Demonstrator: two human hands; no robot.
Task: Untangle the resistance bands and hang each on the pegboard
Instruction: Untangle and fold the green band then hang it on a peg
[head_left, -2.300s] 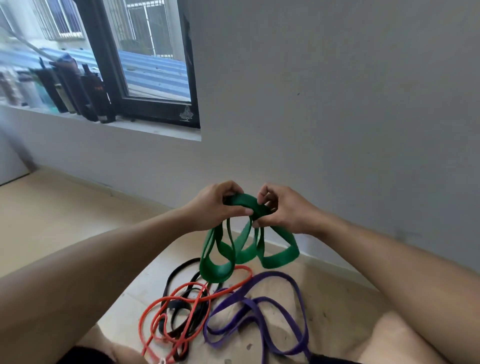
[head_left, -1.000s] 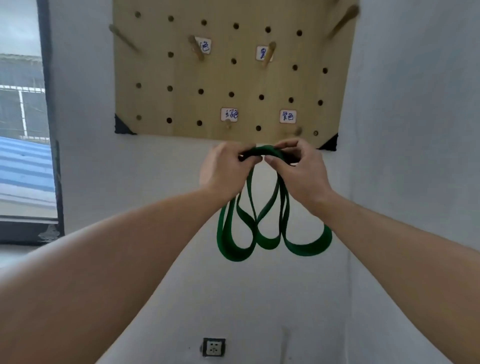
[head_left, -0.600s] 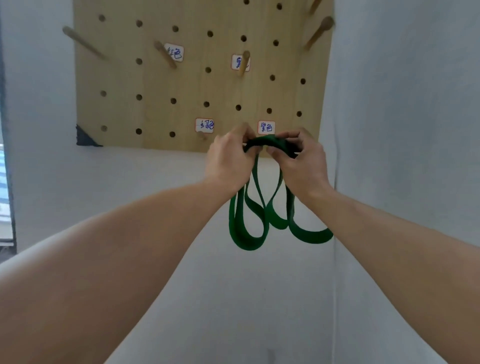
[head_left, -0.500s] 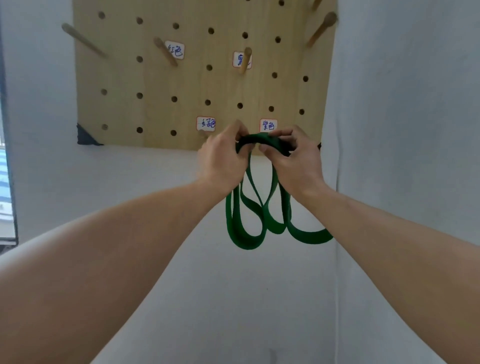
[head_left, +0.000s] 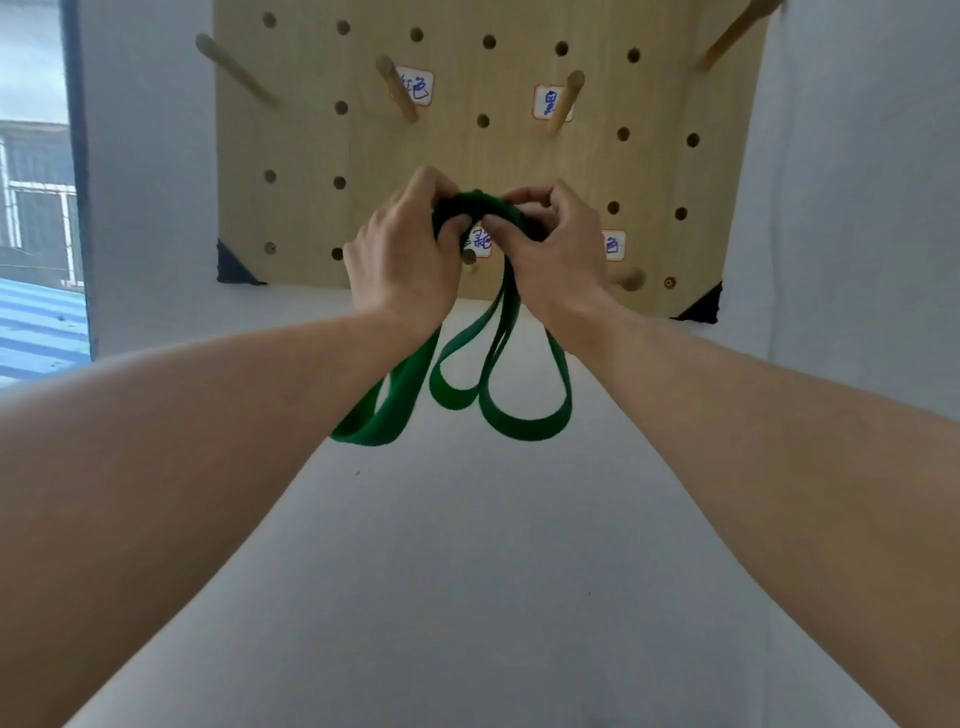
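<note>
From the head camera, you have the green band (head_left: 470, 374) gathered at its top between both hands, raised in front of the lower middle of the pegboard (head_left: 483, 156). Your left hand (head_left: 405, 260) has its fingers curled round the bunched part of the band, and your right hand (head_left: 550, 249) pinches the same bunch just beside it, thumb under and fingers over. Both grips are closed on the band. Below them it hangs in three loops, free of any knot that I can see.

The bunch sits right above the short peg (head_left: 470, 255) by the lower middle label (head_left: 480, 240), which your hands partly cover. As I judge it, you are about to slip the band over that peg, but it is not yet hung; I cannot tell whether it touches the peg.

Counting what shows: one band, the green one, and nothing hangs on the board. Six pegs are visible: four long ones along the top, namely the far-left peg (head_left: 236, 70), the upper-left peg (head_left: 397, 88), the upper-middle peg (head_left: 563, 101) and the far-right peg (head_left: 732, 34), plus the short one and a lower-right peg (head_left: 626, 280). Four paper labels show.

So the green band looks untangled and hanging is left. Any other bands are out of view, so how many remain cannot be told.
</note>
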